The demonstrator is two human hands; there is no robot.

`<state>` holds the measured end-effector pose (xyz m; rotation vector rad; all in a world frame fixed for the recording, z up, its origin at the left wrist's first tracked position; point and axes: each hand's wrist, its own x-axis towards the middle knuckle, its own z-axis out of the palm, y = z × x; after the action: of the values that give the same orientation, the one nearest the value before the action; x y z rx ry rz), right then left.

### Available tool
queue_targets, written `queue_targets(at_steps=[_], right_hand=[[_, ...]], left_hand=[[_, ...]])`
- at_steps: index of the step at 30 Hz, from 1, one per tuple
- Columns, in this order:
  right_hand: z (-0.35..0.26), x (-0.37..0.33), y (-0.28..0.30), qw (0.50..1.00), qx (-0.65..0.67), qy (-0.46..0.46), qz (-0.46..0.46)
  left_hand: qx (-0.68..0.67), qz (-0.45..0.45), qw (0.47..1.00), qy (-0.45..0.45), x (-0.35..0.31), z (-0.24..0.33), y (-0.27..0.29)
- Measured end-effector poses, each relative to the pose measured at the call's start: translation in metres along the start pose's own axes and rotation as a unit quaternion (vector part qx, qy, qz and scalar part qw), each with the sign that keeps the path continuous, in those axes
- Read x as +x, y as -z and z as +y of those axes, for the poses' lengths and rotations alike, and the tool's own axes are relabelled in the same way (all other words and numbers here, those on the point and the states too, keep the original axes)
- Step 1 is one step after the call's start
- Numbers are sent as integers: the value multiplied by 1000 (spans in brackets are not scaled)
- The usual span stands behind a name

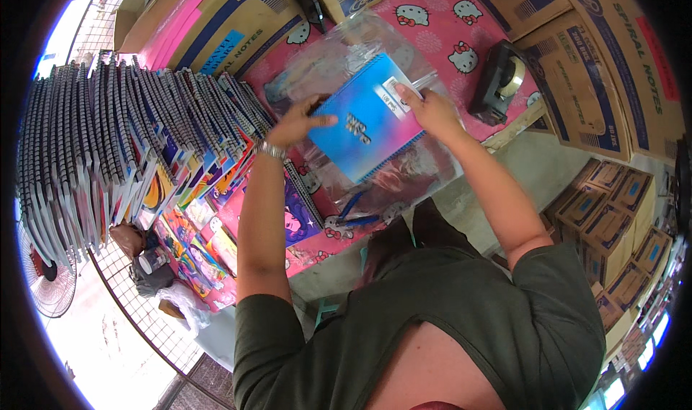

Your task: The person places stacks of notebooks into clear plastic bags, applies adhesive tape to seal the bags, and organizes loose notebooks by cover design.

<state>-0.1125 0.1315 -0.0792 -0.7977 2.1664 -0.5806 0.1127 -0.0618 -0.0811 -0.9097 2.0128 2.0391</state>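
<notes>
A blue and pink spiral notebook (346, 156) with a white label on its cover is between my hands, tilted over the table. Coils show along two opposite edges, so I cannot tell whether it is one notebook or several stacked. My left hand (297, 123) grips its left edge, thumb over the cover. At the upper right, my right hand (432, 114) pinches it with the thumb by the label; the other fingers are mostly hidden. Beneath it lies a clear plastic bag (440, 168). Blue pens (353, 209) lie at the bag's near edge.
Many upright spiral notebooks (94, 136) fill the table's left side. A black tape dispenser (494, 85) stands on the right of the pink patterned tablecloth (432, 28). Cardboard boxes (577, 85) line the back and right; smaller cartons (605, 201) are stacked lower right. A fan (50, 273) stands far left.
</notes>
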Motion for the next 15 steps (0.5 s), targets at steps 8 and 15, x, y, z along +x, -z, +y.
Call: queue_targets(at_steps=[8,15], right_hand=[[42,54,-62,994,-16,-109,-24],[39,46,-52,982,141,-107,-63]], left_hand=[[-151,372,914,57,5,-47,-55],[-233,400,886,36,4,-129,-83]])
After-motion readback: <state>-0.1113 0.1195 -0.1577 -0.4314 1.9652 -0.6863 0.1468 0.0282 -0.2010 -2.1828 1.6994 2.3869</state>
